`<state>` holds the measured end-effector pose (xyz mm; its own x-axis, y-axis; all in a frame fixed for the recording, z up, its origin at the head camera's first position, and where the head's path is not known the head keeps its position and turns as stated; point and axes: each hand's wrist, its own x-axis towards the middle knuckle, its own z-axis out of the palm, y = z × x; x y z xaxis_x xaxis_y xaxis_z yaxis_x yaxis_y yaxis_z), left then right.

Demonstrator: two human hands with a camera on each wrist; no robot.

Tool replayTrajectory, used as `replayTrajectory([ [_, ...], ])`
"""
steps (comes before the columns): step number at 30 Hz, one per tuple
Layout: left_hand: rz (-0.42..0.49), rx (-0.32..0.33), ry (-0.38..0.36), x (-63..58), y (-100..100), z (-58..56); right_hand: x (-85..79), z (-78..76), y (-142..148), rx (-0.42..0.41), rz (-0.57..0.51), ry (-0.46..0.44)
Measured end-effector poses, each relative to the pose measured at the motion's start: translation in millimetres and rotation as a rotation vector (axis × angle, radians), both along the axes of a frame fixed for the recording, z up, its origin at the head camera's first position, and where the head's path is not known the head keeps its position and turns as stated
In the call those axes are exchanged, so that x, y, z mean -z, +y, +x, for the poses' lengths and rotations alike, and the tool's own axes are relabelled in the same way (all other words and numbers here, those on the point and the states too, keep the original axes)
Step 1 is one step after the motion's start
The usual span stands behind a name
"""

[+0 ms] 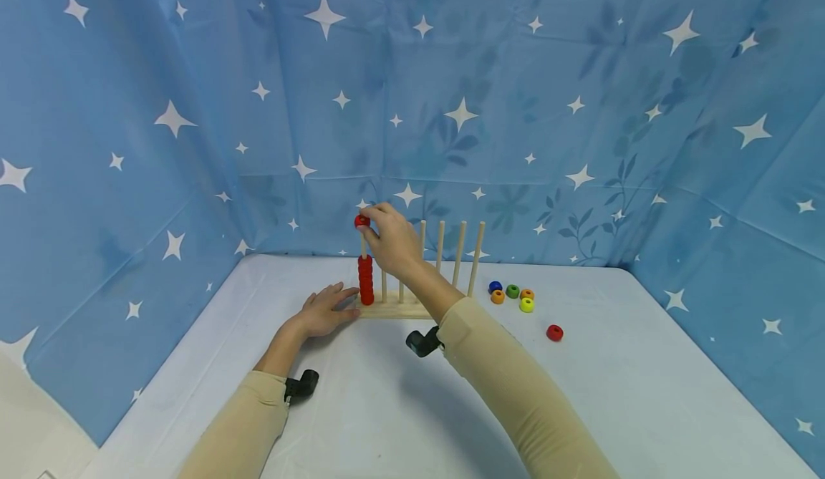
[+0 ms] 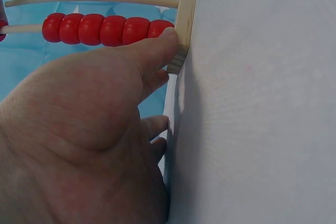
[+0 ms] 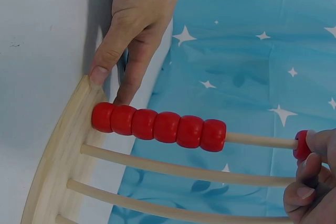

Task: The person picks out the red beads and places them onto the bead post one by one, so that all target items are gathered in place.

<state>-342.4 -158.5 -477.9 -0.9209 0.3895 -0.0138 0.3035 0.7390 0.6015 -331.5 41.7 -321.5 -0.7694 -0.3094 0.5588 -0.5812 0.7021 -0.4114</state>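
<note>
A wooden peg rack (image 1: 393,311) stands on the table, its leftmost peg stacked with several red beads (image 3: 166,127). At the top of that peg my right hand (image 1: 394,243) pinches another red bead (image 1: 362,221) between thumb and fingers. In the right wrist view the peg's tip meets this bead, well above the stack. My left hand (image 1: 324,310) rests at the left end of the rack's base, thumb on the base's front side and fingers spread behind. The thumb also shows against the wood in the left wrist view.
Right of the rack lie a blue bead (image 1: 495,287), a green bead (image 1: 512,291), a yellow bead (image 1: 527,305) and two orange beads (image 1: 498,297). A lone red bead (image 1: 555,333) lies nearer the front. Bare pegs (image 1: 477,258) rise along the rack; a starry blue curtain (image 1: 412,107) surrounds the table.
</note>
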Motion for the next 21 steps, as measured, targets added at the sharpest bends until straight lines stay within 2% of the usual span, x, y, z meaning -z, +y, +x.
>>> replayTrajectory([
  [5,-0.003,0.006,0.005,0.3,-0.2,-0.9,-0.6,0.0,0.4,0.002,0.007,0.000],
  [21,-0.021,-0.001,-0.014,-10.7,1.4,8.7,0.1,1.4,0.3,0.016,0.033,0.015],
])
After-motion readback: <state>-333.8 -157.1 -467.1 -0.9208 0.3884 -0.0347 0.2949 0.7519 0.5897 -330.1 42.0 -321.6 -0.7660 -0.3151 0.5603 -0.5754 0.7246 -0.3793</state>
